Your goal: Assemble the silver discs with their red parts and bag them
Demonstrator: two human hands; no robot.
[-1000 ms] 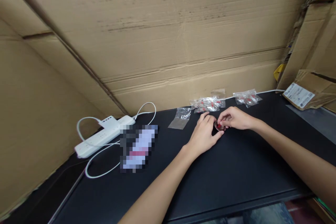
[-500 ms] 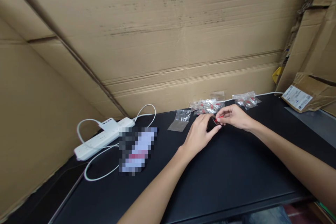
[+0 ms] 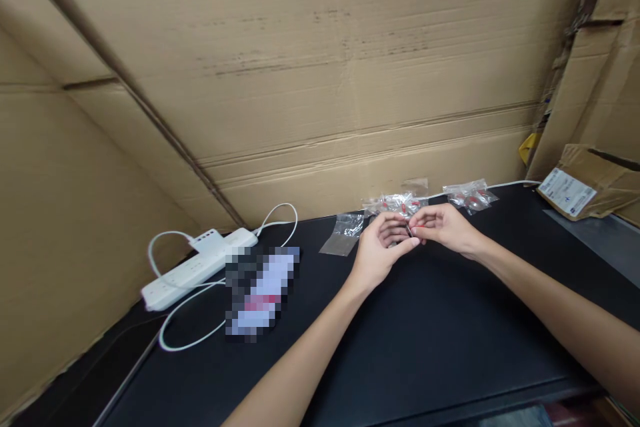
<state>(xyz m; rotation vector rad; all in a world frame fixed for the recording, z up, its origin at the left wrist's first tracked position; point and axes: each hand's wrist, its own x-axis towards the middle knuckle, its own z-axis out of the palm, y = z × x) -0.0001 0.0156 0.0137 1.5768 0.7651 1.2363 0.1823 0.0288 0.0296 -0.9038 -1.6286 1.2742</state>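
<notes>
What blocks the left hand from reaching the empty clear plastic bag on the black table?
Probably nothing, so yes: the bag lies just beside the left hand, nothing between, though it pinches a small part.

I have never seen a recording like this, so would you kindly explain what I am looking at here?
There is no machine: a person works with two bare hands, filmed by one camera worn on the head, looking forward and down. The left hand and right hand meet fingertip to fingertip on a small red-marked piece, too small to identify. On the black tabletop lie an empty clear plastic bag, clear bags holding red pieces, and a white power strip. Brown cardboard sheets wall the desk.
</notes>
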